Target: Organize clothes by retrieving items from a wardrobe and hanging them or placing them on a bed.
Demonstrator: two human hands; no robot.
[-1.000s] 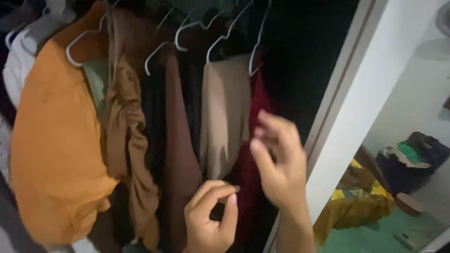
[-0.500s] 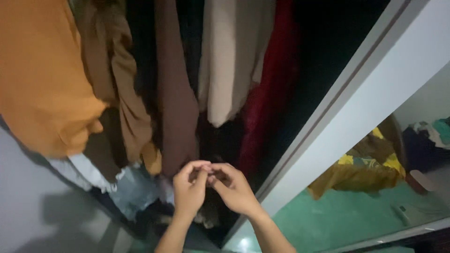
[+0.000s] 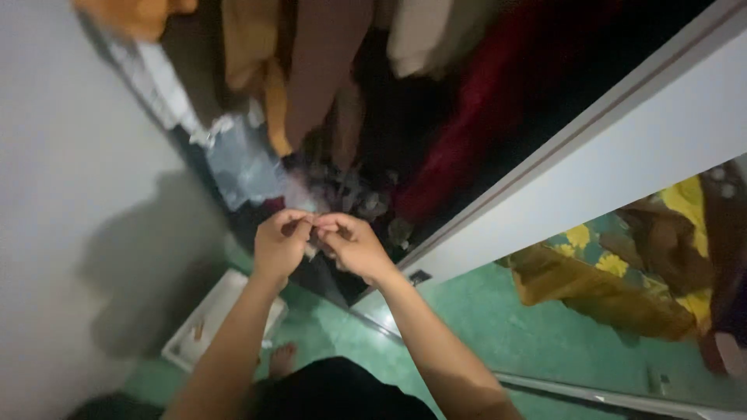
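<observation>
1. Meeting at the fingertips, the left hand (image 3: 282,245) and right hand (image 3: 352,247) are held together in front of the open wardrobe (image 3: 436,117); both sets of fingers are curled inward and pinched, thumb tips near each other.
2. Whatever lies between the fingertips is too small and blurred to tell; I cannot say if the fingers are clamped on a thing or only touching each other.
3. Above the hands hang clothes: a red garment (image 3: 475,140) on the right, a beige one (image 3: 416,35) beside it, a brown one (image 3: 323,70) in the middle, a mustard one (image 3: 257,54) to its left; only their lower ends show.
4. Below the hanging clothes, in the wardrobe's bottom, lies a dark heap (image 3: 350,190) of fabric, just beyond the hands.
5. The white sliding door (image 3: 591,179) runs diagonally at right; its mirror (image 3: 622,311) shows a green floor and a yellow patterned cloth (image 3: 599,264).
6. On the green floor (image 3: 311,334) at lower left sits a white tray (image 3: 222,319), close to a bare foot (image 3: 282,360); a grey wall (image 3: 70,194) fills the left side.
</observation>
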